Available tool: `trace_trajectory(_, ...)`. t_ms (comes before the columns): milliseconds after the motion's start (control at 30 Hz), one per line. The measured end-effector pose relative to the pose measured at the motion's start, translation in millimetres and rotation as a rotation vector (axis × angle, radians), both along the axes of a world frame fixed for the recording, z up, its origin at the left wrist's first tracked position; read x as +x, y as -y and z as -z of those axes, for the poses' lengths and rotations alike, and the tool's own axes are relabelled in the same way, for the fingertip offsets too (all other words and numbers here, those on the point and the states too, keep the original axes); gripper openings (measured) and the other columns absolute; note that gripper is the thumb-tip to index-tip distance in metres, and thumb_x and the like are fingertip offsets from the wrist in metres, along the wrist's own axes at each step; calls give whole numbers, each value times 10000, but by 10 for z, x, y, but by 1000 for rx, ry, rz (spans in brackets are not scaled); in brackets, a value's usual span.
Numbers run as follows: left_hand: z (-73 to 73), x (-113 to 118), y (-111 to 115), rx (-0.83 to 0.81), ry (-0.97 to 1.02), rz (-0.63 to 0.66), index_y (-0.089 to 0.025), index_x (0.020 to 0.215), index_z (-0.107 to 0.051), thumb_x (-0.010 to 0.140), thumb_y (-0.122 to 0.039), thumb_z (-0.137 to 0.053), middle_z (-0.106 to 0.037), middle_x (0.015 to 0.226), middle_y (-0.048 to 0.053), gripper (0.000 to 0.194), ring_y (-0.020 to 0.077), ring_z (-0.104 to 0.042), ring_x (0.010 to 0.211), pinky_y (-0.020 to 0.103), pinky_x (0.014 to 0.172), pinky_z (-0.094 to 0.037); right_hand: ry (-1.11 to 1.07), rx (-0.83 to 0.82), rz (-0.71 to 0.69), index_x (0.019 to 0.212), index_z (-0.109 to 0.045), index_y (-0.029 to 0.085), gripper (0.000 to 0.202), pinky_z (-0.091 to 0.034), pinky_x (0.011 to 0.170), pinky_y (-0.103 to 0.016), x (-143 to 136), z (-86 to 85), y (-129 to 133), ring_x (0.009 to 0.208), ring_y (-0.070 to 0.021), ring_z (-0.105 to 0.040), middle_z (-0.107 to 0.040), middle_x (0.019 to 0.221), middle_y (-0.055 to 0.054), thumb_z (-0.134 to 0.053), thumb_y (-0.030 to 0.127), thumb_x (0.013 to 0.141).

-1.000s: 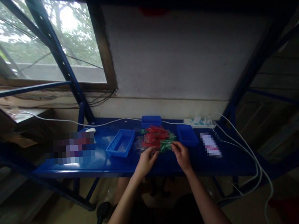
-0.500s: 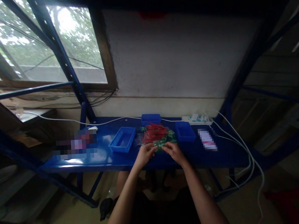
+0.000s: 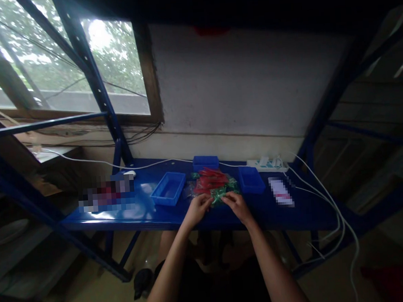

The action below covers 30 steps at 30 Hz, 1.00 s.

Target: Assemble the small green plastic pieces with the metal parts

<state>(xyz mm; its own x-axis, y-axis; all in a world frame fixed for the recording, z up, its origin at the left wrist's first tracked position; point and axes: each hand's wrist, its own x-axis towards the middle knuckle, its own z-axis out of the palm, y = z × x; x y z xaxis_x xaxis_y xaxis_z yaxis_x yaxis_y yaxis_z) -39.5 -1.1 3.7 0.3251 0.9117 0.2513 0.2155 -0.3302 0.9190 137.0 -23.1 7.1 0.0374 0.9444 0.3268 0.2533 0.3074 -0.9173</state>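
My left hand [image 3: 200, 206] and my right hand [image 3: 236, 203] meet over the front of the blue table. Between them is a shiny green plastic packet [image 3: 218, 195]; the fingers of each hand are pinched at one of its sides. What the packet contains is too small to tell. Just behind it lies a heap of red packets or strips [image 3: 210, 178], with more green pieces [image 3: 231, 184] at its right. Some clear, crinkled plastic [image 3: 190, 189] lies at the heap's left edge.
Blue trays stand around the heap: left [image 3: 153, 199], back [image 3: 205, 157] and right [image 3: 261, 184]. A white power strip [image 3: 265, 165] with cables lies at the back right, behind a blurred white item [image 3: 281, 192]. Blurred things [image 3: 110, 193] lie at the left.
The green packet now shows more fully between my hands, raised against the red heap. My fingers have hardly moved. The whole view has shifted slightly.
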Motion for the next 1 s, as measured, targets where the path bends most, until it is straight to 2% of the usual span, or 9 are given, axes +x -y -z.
trace_trajectory(167,-47,1,18,-12,35,-7,-127,711,-603,767,-465,-562,-517,551,-21,345,100,-436,504,209,494,-305,-14,-34,-18,690,-601,194,193,-327,487,-228,5,34,-22,494,-107,-427,-473,512,51,-586,380,740)
trace_trajectory(300,-76,10,28,25,37,-53,-125,664,-620,739,-452,-589,-534,557,-6,337,104,-433,528,214,497,-299,-85,-103,-44,804,-621,186,211,-371,462,-229,17,45,-12,472,-119,-491,-537,510,42,-613,384,732)
trace_trajectory(433,-64,14,18,-81,116,-24,-125,757,-609,727,-477,-597,-586,578,3,353,95,-466,471,205,454,-327,-126,-103,-147,855,-647,178,256,-462,551,-258,32,10,26,644,-172,-636,-681,703,-35,-568,404,766)
trace_trajectory(567,-40,28,1,-179,247,-30,-144,912,-539,680,-511,-641,-661,666,26,446,117,-559,497,201,441,-386,-164,-76,-195,906,-657,191,305,-493,618,-277,37,-15,45,808,-200,-661,-694,891,-63,-496,432,813)
trace_trajectory(633,-45,34,-3,-191,273,-33,-157,889,-511,667,-539,-646,-654,646,13,462,122,-576,501,203,446,-408,-138,-57,-160,880,-648,196,262,-489,610,-270,34,0,36,771,-185,-645,-680,853,-44,-539,418,793)
trace_trajectory(800,-97,25,17,-156,199,28,-147,722,-534,745,-601,-532,-594,569,3,455,135,-591,523,225,478,-444,-80,-50,-123,778,-592,201,169,-449,558,-243,14,86,-19,592,-133,-562,-593,627,30,-629,358,730)
trace_trajectory(933,-89,5,35,-112,170,62,-143,697,-543,693,-550,-638,-597,575,1,418,127,-578,528,226,501,-450,-18,-43,-134,741,-576,202,171,-427,537,-238,-1,127,-59,562,-128,-534,-561,598,35,-621,366,736)
trace_trajectory(1000,-62,-1,34,-100,168,57,-145,687,-535,706,-541,-635,-596,558,2,410,116,-551,494,224,488,-439,32,-4,-111,729,-588,202,172,-444,569,-251,-2,126,-67,620,-143,-556,-579,644,17,-618,371,738)
